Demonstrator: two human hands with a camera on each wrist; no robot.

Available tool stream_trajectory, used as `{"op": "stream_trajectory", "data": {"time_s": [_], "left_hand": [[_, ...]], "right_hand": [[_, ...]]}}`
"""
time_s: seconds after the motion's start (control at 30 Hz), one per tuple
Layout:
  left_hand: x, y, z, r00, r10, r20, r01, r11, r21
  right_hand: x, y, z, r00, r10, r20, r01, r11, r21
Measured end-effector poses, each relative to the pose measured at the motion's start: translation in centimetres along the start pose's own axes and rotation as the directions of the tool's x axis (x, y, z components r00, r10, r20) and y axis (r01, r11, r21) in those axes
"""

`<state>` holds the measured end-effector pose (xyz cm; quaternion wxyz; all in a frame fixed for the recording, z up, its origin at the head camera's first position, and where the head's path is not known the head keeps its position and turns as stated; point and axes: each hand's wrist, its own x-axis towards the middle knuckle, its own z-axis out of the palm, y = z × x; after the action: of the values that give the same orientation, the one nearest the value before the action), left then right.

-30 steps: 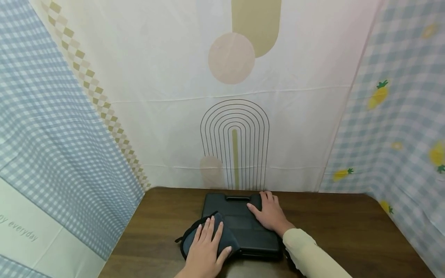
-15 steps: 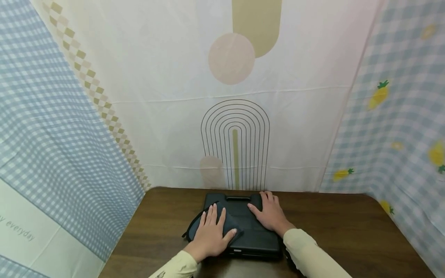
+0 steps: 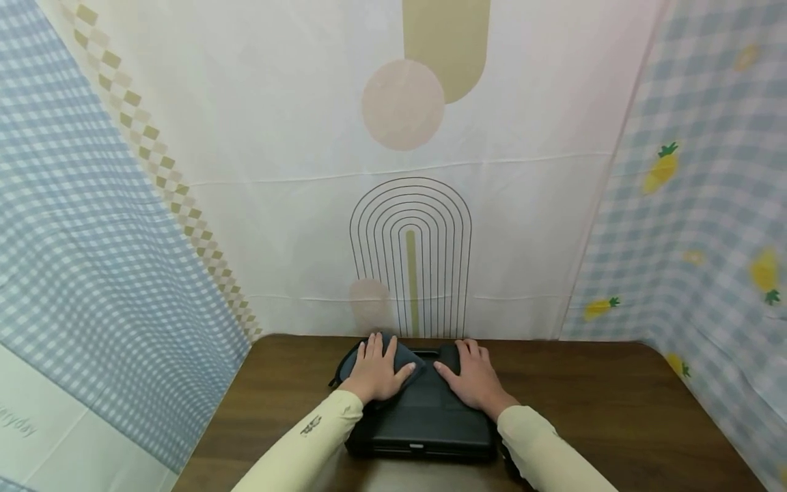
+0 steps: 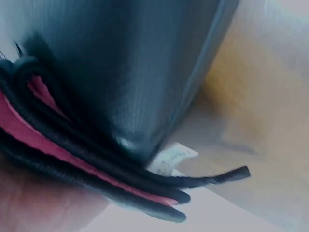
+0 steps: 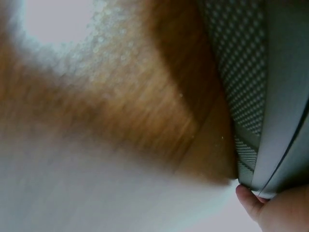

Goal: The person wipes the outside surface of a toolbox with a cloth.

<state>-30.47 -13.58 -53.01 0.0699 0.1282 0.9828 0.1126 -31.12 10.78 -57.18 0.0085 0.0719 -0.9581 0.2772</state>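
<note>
A flat black case [image 3: 430, 417] lies on the wooden table, its handle slot at the far edge and a small silvery mark on its near side. My left hand [image 3: 376, 372], fingers straight and slightly spread, presses a folded dark blue-grey cloth [image 3: 402, 357] onto the case's far left corner. In the left wrist view, the cloth [image 4: 87, 150] shows black edging, a pinkish-red inside, a black strap end and a white tag. My right hand [image 3: 476, 376] holds the case's far right corner, thumb on top; a fingertip [image 5: 247, 197] reaches past the edge in the right wrist view.
The brown wooden table [image 3: 590, 410] stretches to both sides of the case. Behind it hangs a white printed cloth [image 3: 295, 239]. Blue checked cloths enclose the left and right sides. A dark strap-like thing [image 3: 509, 461] lies by the case's near right corner.
My left hand has slid the cloth away from me across the case, from its near left part to the far left corner. The right hand and the case have stayed in place.
</note>
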Motion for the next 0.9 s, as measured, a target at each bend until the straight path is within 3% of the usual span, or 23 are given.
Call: {"op": "stream_trajectory", "data": {"time_s": [0.27,0.63,0.9], "left_hand": [[1.7,0.1,-1.1,1.0,-0.024,0.006,0.024,0.999,0.025],[2.7,-0.1,-0.4,0.997,-0.07,0.016,0.07,0.998,0.005],[2.8,-0.7,0.0,0.995,-0.095,-0.04,0.093,0.994,-0.053]], "right_hand": [[0.2,0.1,0.2,1.0,0.002,-0.001,-0.002,1.0,0.014],[0.0,0.1,0.1,1.0,0.018,-0.005,-0.018,0.999,0.026],[0.0,-0.1,-0.1,1.0,0.027,0.001,-0.027,0.999,0.027]]}}
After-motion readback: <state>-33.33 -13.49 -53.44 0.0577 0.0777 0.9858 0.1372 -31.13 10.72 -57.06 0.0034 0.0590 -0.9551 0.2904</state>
